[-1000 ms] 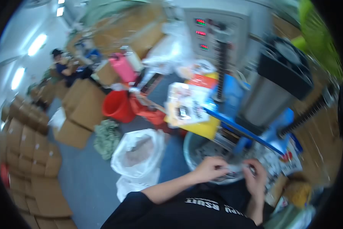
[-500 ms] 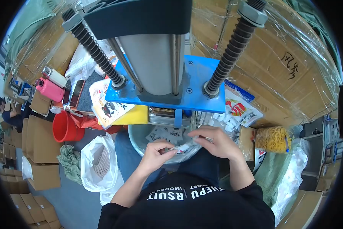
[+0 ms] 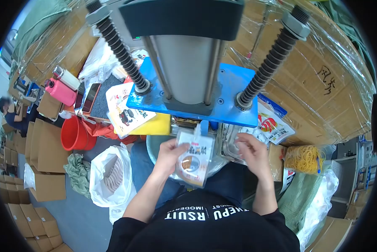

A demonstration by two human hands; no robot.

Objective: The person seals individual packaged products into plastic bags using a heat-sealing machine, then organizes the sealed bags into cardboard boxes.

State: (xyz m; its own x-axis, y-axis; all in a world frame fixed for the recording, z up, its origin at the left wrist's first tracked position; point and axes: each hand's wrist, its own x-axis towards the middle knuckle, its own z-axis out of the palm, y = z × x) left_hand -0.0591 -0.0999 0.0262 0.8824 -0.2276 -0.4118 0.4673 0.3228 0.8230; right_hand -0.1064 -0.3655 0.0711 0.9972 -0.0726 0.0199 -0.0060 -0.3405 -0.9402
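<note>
My left hand (image 3: 168, 156) is closed on the side edge of a printed plastic pouch (image 3: 199, 158), thumb on its front. The pouch faces up, with dark lettering and a window showing something brown. It covers part of the pale round basin (image 3: 153, 148) by my lap. My right hand (image 3: 254, 156) is apart from the pouch, fingers loosely bent and spread, somewhat blurred. Nothing shows in its grip. Close to its fingertips is a clear plastic container (image 3: 231, 147) with small white packets (image 3: 257, 133) beside it. Ahead stands a press with a blue plate (image 3: 232, 110).
Spring-loaded posts (image 3: 269, 56) rise from the press. Left are a red bucket (image 3: 76, 133), a white sack (image 3: 113, 178), a pink bottle (image 3: 61, 92) and a phone (image 3: 91, 98). Yellow rubber bands (image 3: 303, 159) and a large carton (image 3: 310, 80) are right. A person (image 3: 14, 115) sits far left.
My right hand has let go of the plastic and moved right. My left hand now holds the pouch up flat, where both hands were low over the basin. The head view has shifted slightly.
</note>
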